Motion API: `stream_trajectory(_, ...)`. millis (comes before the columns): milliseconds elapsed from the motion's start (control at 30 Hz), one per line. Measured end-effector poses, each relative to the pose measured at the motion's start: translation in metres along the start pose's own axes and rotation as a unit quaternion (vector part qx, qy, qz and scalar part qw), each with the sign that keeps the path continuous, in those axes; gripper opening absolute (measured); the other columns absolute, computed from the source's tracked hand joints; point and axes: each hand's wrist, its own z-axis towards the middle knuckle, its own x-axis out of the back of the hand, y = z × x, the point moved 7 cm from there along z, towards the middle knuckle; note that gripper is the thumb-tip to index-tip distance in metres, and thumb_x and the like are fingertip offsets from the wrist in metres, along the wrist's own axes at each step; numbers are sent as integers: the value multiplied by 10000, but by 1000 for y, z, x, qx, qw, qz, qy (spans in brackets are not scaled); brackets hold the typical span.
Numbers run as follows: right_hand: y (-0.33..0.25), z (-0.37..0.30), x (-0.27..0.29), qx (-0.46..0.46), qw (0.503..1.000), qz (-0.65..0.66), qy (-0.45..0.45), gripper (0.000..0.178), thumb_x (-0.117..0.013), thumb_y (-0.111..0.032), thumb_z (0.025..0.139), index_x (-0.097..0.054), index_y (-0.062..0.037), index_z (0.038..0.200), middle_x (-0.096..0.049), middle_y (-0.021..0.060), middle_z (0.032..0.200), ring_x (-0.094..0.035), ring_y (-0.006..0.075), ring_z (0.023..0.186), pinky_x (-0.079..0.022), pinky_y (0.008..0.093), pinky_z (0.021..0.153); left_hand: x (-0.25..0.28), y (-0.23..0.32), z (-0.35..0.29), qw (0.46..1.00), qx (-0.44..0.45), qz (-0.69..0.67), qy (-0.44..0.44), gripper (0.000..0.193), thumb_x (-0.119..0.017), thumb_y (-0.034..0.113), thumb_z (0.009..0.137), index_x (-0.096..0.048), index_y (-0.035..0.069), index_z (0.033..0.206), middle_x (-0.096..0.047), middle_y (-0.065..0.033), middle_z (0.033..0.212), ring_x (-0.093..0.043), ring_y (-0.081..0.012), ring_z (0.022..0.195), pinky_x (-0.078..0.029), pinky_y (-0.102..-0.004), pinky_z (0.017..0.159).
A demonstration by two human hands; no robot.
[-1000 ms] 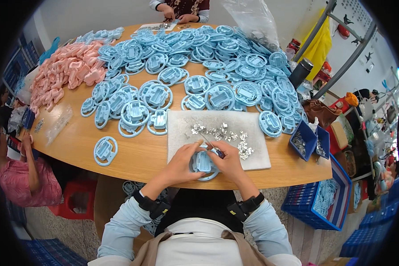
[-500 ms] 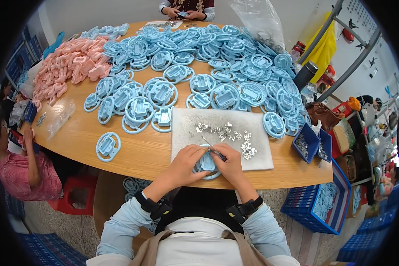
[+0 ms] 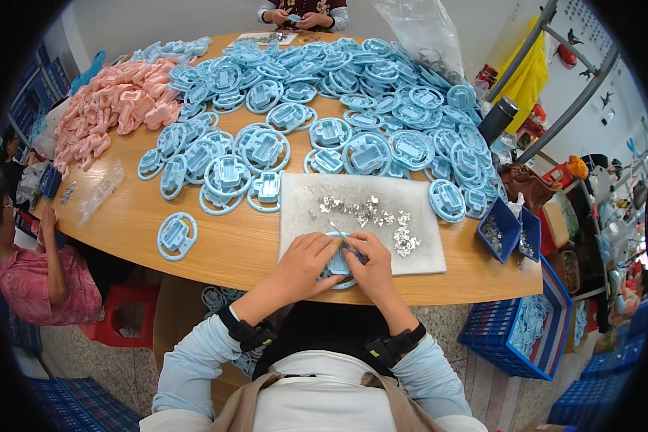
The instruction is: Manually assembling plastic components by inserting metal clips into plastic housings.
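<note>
A light-blue oval plastic part (image 3: 338, 264) lies at the front edge of the white foam pad (image 3: 417, 261), partly covered by my fingers. My left hand (image 3: 304, 265) is closed on its left side, fingertips along its upper edge. In my right hand (image 3: 371, 268), between thumb and fingers, is a slim tool with a metal tip and dark handle (image 3: 356, 252); its exact kind is unclear. The tip is above the part's upper edge, close to my left fingertips. Beyond my hands, small silvery metal pieces (image 3: 368, 212) are scattered over the pad.
A large heap of blue plastic parts (image 3: 324, 79) covers the table's far side, with pink parts (image 3: 126, 97) at its left. One blue part (image 3: 176, 236) sits apart. Blue bins (image 3: 498, 229), a dark flask (image 3: 498, 119) and a crate (image 3: 482, 331) are on the right. Other people sit opposite and left.
My right hand and the tool have shifted slightly, the handle tilting a little more upright. My left hand stays nearly still on the blue part. The person opposite has moved their hands slightly.
</note>
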Motion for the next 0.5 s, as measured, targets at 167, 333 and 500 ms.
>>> stream_trajectory(167,-2,3,4,-4,999,-44,21,173,-668,-68,757,-685,-40,928,-613,84,949,-622,226,720,-487,315,632,0,-3,1,1000,7,-2,9,637,-757,252,642,-532,-23,1171,-557,-160,1129,-516,-325,1067,-395,-415,929)
stream_trajectory(333,-11,0,3,41,991,-127,13,154,-658,-58,773,-693,-39,922,-610,79,905,-607,184,701,-470,280,602,-3,-5,-1,1000,4,-11,15,630,-763,258,639,-540,-24,1156,-554,-155,1112,-516,-324,1055,-398,-412,914)
stream_trajectory(500,10,8,5,-36,999,-26,-14,151,-656,-86,751,-692,-31,886,-616,99,927,-616,222,727,-480,307,618,-2,-2,2,1000,-2,-3,7,629,-766,262,643,-541,-25,1155,-544,-147,1111,-512,-319,1043,-396,-413,906)
